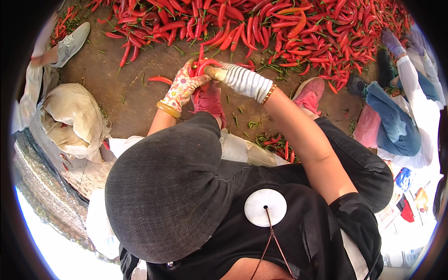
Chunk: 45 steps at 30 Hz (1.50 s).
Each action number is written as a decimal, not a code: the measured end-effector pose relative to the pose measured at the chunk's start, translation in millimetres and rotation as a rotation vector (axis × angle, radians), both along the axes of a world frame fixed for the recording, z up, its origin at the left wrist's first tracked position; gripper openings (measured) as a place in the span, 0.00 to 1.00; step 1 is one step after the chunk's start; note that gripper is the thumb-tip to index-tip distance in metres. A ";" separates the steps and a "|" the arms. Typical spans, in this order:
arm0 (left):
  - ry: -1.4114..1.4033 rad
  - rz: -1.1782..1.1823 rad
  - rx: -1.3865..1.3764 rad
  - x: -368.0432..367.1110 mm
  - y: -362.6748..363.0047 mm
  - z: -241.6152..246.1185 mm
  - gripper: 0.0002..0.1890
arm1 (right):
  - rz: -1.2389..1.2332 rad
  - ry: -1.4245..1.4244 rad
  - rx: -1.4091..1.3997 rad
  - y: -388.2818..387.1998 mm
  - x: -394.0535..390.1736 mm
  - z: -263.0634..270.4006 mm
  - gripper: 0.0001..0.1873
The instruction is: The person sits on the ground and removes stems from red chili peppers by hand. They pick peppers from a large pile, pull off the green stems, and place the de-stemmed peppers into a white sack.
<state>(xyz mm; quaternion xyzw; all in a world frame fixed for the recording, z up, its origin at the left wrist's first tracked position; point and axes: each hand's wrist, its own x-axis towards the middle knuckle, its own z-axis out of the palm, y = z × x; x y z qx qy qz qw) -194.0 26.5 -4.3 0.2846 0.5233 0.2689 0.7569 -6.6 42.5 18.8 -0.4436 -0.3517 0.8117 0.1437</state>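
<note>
My left hand (pixel 183 85), in a flower-patterned glove with a yellow bangle at the wrist, is closed around several red chili peppers (pixel 200 66) above my pink shoe. Close against it on the right, my right hand (pixel 241 78) wears a striped glove with dirty fingertips. Its thumb and fingers meet at a curved red chili pepper (pixel 210 62); whether they grip it or only touch it is hard to tell. A large pile of red chili peppers (pixel 245 21) with green stems lies just beyond both hands. One loose chili pepper (pixel 160 79) rests on the ground left of my left hand.
A beige woven sack (pixel 75 119) lies at the left, near another person's shoe (pixel 72 43). At the right sits a person in blue jeans (pixel 399 119), a gloved hand (pixel 392 42) at the pile. Green stems (pixel 253 124) and more peppers (pixel 280 145) lie around my shoes.
</note>
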 end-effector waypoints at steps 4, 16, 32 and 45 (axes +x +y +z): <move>-0.129 0.222 -0.104 -10.3 -6.7 -13.3 0.29 | 0.390 -0.915 0.850 36.8 34.1 -17.5 0.25; -0.395 0.424 0.107 -55.4 58.4 89.5 0.28 | 0.703 -1.175 1.227 26.4 61.1 -36.8 0.12; -0.367 0.525 0.330 -55.1 -18.1 225.8 0.22 | 0.394 -1.074 0.661 -32.9 58.8 0.9 0.20; 0.292 0.355 0.379 -163.5 -240.9 360.1 0.39 | 0.389 -1.143 0.649 -17.0 89.8 2.4 0.16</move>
